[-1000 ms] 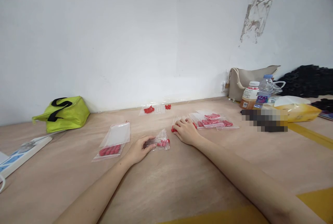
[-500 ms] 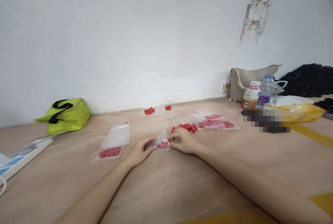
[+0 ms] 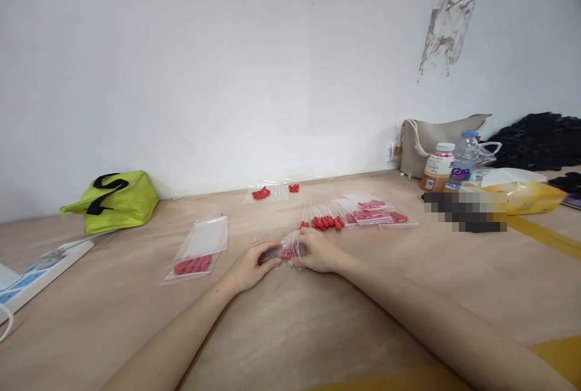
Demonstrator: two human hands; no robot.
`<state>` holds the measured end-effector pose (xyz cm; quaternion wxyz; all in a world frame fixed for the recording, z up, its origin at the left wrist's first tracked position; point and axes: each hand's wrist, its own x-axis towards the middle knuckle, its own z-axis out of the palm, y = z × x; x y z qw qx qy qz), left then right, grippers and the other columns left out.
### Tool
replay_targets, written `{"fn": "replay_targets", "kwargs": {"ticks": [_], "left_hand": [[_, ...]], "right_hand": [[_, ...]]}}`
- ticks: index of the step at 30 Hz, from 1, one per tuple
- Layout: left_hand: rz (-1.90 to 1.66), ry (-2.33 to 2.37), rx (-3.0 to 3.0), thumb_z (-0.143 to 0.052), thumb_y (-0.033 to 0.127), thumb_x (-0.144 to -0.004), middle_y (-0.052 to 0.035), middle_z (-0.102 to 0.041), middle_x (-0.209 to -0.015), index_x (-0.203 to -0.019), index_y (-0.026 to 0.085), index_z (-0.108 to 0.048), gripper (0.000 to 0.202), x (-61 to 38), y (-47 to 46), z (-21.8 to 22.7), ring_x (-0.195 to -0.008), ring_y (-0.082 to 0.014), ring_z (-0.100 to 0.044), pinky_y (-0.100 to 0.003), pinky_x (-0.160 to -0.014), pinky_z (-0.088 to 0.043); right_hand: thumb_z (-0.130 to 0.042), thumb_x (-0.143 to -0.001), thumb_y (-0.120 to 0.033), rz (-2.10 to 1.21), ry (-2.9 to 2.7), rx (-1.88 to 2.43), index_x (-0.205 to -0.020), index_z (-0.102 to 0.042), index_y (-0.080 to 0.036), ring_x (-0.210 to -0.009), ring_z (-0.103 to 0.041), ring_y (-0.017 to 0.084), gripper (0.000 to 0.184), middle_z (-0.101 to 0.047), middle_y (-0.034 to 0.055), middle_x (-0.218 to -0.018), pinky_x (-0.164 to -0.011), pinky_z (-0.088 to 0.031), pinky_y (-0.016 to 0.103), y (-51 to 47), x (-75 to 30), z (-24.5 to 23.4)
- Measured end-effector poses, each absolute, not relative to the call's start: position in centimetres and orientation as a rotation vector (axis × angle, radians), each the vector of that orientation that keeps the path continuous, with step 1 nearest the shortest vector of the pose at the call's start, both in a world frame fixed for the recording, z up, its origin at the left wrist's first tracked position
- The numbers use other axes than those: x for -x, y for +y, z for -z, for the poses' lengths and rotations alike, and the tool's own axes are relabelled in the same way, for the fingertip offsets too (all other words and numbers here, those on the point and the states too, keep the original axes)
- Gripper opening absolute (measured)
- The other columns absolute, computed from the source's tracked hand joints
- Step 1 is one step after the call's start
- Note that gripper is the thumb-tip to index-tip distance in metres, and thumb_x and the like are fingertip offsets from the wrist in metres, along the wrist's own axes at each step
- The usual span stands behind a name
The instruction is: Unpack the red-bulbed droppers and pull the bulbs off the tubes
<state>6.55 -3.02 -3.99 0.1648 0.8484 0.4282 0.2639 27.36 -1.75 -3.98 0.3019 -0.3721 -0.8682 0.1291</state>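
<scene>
Between my hands, a crumpled clear plastic bag [image 3: 289, 241] lies low over the table, with red-tipped pieces [image 3: 287, 254] showing inside it. My left hand [image 3: 254, 265] is closed on the bag's left end, thumb and fingers curved round it. At the right end, my right hand [image 3: 320, 250] grips the film, its fingertips partly hidden by the plastic. Just beyond that hand lies a row of loose white sticks with red tips [image 3: 324, 221]. Zip bags of red-tipped pieces [image 3: 372, 215] overlap to the right of the row.
More zip bags with red pieces [image 3: 193, 264] lie on the left. By the wall is another clear bag [image 3: 278, 192]. A green bag [image 3: 122, 203] and power strip [image 3: 45, 273] sit left; bottles [image 3: 438, 167], a beige bag [image 3: 413, 149] and a yellow tissue pack [image 3: 531, 194] stand right.
My right hand has closed further over the bag's right side, covering more of it. The left hand has shifted slightly right, and the hands are closer together with the bag squeezed smaller.
</scene>
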Motion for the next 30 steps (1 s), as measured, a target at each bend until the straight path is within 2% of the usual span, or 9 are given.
{"fn": "replay_targets", "kwargs": {"ticks": [4, 9, 16, 20, 24, 28, 30], "left_hand": [[-0.653, 1.197, -2.509, -0.048, 0.04, -0.082, -0.0032, -0.052, -0.123, -0.119, 0.022, -0.049, 0.041, -6.3, -3.3, 3.4, -0.112, -0.0176, -0.047, -0.032, -0.096, -0.037], [-0.454, 1.162, -2.606, -0.042, 0.044, -0.084, -0.0018, -0.043, -0.132, -0.127, 0.025, -0.041, 0.047, -5.9, -3.9, 2.5, -0.12, -0.0173, -0.039, -0.033, -0.102, -0.03], [-0.375, 1.169, -2.651, -0.038, 0.047, -0.085, -0.0021, -0.038, -0.135, -0.131, 0.024, -0.034, 0.052, -5.9, -4.1, 2.4, -0.123, -0.0179, -0.034, -0.033, -0.103, -0.027], [-0.36, 1.184, -2.652, -0.038, 0.048, -0.085, -0.0023, -0.038, -0.135, -0.132, 0.024, -0.032, 0.053, -5.8, -4.3, 2.2, -0.123, -0.0178, -0.035, -0.033, -0.102, -0.028], [-0.309, 1.195, -2.655, -0.041, 0.047, -0.083, -0.0029, -0.037, -0.136, -0.132, 0.025, -0.033, 0.054, -5.0, -4.1, 1.5, -0.123, -0.019, -0.035, -0.034, -0.102, -0.028], [-0.245, 1.245, -2.583, -0.049, 0.044, -0.079, -0.0025, -0.036, -0.136, -0.124, 0.028, -0.044, 0.048, -4.2, -3.8, 0.8, -0.12, -0.0222, -0.038, -0.034, -0.094, -0.038], [-0.29, 1.285, -2.546, -0.048, 0.045, -0.079, -0.0029, -0.037, -0.136, -0.121, 0.027, -0.048, 0.046, -4.5, -3.9, 0.6, -0.119, -0.0228, -0.04, -0.032, -0.09, -0.042]], "right_hand": [[-0.062, -0.065, -0.026, -0.296, -2.335, 1.129, -0.08, -0.061, -0.016, -0.071, -0.054, 0.015, 0.018, -0.063, 0.0036, -0.078, -0.063, -0.036, 0.024, -2.1, -27.4, 3.4], [-0.062, -0.062, -0.026, -0.471, -2.42, 1.216, -0.072, -0.058, -0.015, -0.061, -0.053, 0.012, 0.015, -0.061, 0.0021, -0.069, -0.052, -0.033, 0.02, -2.6, -27.8, 2.4], [-0.055, -0.066, -0.018, -0.515, -2.283, 1.149, -0.085, -0.056, -0.015, -0.066, -0.055, 0.012, 0.02, -0.062, 0.0039, -0.077, -0.056, -0.036, 0.02, -2.6, -28.0, 3.0], [-0.059, -0.062, -0.015, -0.887, -2.058, 1.137, -0.078, -0.056, -0.015, -0.065, -0.057, 0.011, 0.016, -0.063, 0.0021, -0.074, -0.056, -0.041, 0.02, -1.4, -28.8, 3.0], [-0.063, -0.062, -0.021, -1.316, -1.834, 1.055, -0.077, -0.058, -0.014, -0.061, -0.058, 0.01, 0.017, -0.064, 0.0024, -0.075, -0.056, -0.045, 0.021, -0.1, -31.5, 1.0], [-0.067, -0.062, -0.029, -1.399, -1.702, 0.988, -0.077, -0.059, -0.014, -0.053, -0.055, 0.008, 0.023, -0.063, 0.0015, -0.065, -0.05, -0.043, 0.02, 0.8, -35.3, -1.3], [-0.067, -0.063, -0.032, -1.321, -1.613, 1.009, -0.077, -0.059, -0.015, -0.054, -0.055, 0.009, 0.024, -0.064, 0.0018, -0.066, -0.053, -0.045, 0.022, 1.3, -36.7, -2.0]]}}
